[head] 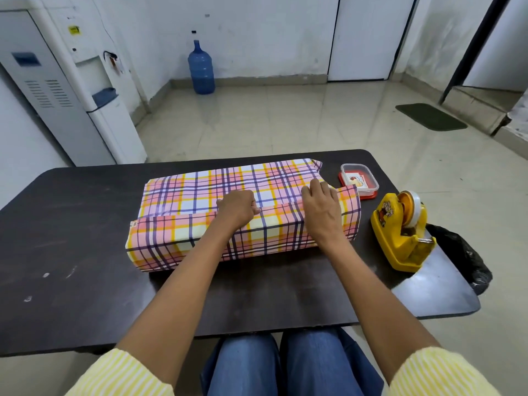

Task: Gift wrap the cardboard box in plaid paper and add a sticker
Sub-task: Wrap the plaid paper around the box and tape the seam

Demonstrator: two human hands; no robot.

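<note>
On the table [71, 224], a person's left hand [237, 208] and right hand [321, 207] grip, fingers curled, the near flap of plaid paper [200, 190] over the hidden cardboard box, apparently closing the top seam, which likely next needs tape from the yellow dispenser [400, 232] nearby.

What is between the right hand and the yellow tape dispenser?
In the head view, the loose end of the plaid paper sticks out between the right hand and the yellow tape dispenser, then a bare strip of table.

The plaid paper [228, 181] covers the box entirely. The picture [355, 180] in the far container [373, 181] is too small to tell.
</note>
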